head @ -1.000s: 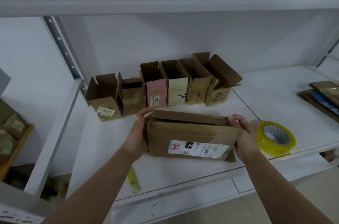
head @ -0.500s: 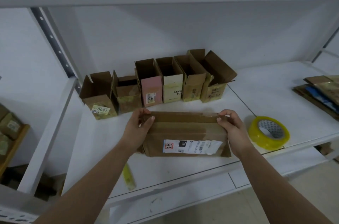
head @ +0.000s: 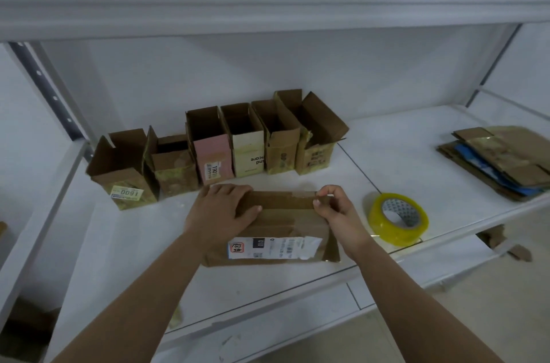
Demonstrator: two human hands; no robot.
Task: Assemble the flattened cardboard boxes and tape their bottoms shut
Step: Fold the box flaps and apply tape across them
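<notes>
My left hand (head: 221,209) presses flat on the brown box (head: 276,231) at the shelf (head: 387,160) front; my right hand (head: 334,211) pinches its flap edge. Six assembled boxes (head: 214,148) stand behind; tape roll (head: 397,218) unused, flattened boxes (head: 500,160) remaining.
</notes>
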